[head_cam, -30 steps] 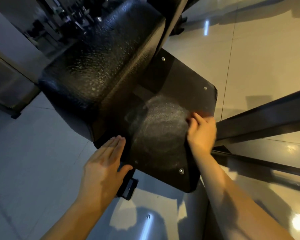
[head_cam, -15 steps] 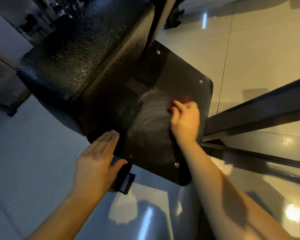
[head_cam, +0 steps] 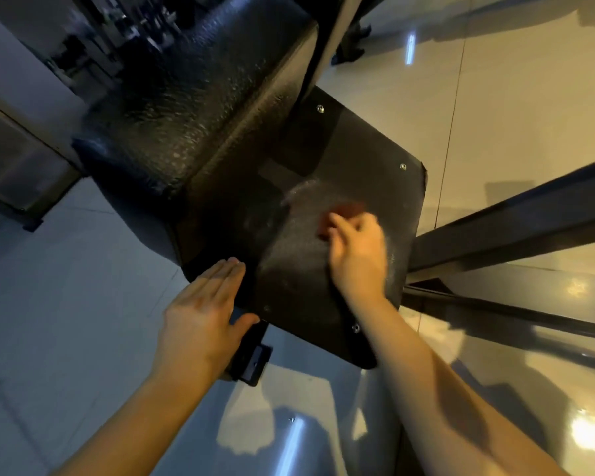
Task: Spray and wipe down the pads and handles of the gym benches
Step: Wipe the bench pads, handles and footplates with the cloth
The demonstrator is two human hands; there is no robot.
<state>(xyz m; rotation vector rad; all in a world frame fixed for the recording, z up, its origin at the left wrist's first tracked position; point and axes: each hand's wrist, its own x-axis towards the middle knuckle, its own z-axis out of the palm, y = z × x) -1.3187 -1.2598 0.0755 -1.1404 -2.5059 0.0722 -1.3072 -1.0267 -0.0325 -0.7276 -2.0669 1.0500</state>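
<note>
A black textured bench pad [head_cam: 200, 111] runs up the middle of the view. Below it spreads a flat black plate [head_cam: 368, 173] with small bolts at its corners and a pale wet smear in its middle. My right hand [head_cam: 358, 259] lies on that smear, its fingers curled round a small reddish cloth [head_cam: 344, 211] that shows blurred at the fingertips. My left hand [head_cam: 203, 310] rests flat with straight fingers against the plate's lower left edge, thumb out to the right, beside a black bracket [head_cam: 253, 359].
Dark metal frame bars [head_cam: 516, 228] cross at the right, with a lower bar [head_cam: 512, 310] beneath. Glossy pale floor tiles [head_cam: 529, 97] surround the bench. More gym machines [head_cam: 93, 46] stand at the top left, and a low dark unit [head_cam: 18, 166] at the left.
My right hand with the cloth has slid leftward from the plate's right edge toward its middle. My left hand keeps its place on the plate's edge. The view has shifted slightly.
</note>
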